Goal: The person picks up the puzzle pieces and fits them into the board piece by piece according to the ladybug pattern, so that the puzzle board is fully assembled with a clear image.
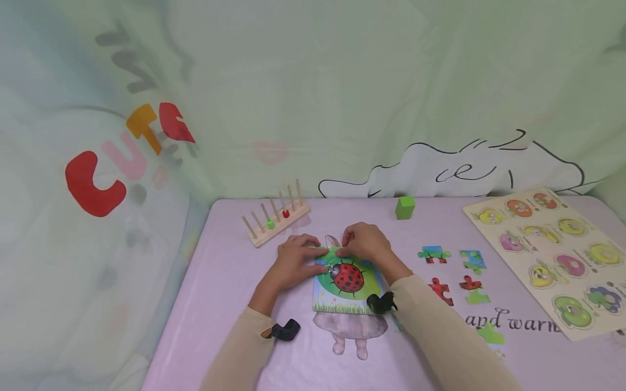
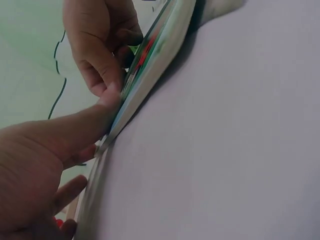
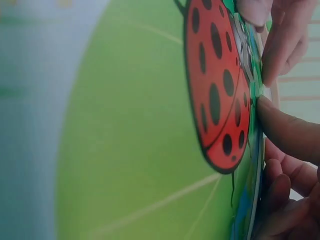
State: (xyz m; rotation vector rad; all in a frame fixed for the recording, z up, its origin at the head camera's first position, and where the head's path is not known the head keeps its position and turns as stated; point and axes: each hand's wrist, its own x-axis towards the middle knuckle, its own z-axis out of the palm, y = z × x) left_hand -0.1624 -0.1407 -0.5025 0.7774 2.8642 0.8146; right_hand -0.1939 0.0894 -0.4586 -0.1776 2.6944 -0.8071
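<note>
A ladybug puzzle board [image 1: 342, 296] lies in front of the person. At its upper left, a puzzle piece [image 3: 246, 55] with the ladybug's head sits raised on the picture. My left hand [image 1: 295, 260] holds the board's upper left corner, thumb on the face and forefinger along the edge. Close beside it, my right hand [image 1: 365, 243] curls over the top edge, thumb and fingertips pinching at the head piece's border. Both thumb tips nearly meet there in the left wrist view. The right fingers partly hide that edge; I cannot tell how firmly they grip the piece.
Several loose puzzle pieces [image 1: 473, 289] lie right of the board, one partly hidden by the right sleeve. A wooden peg rack [image 1: 281, 225] with small green and red beads stands back left. A green block [image 1: 405, 208] is at the back, a fruit peg board [image 1: 548, 260] far right.
</note>
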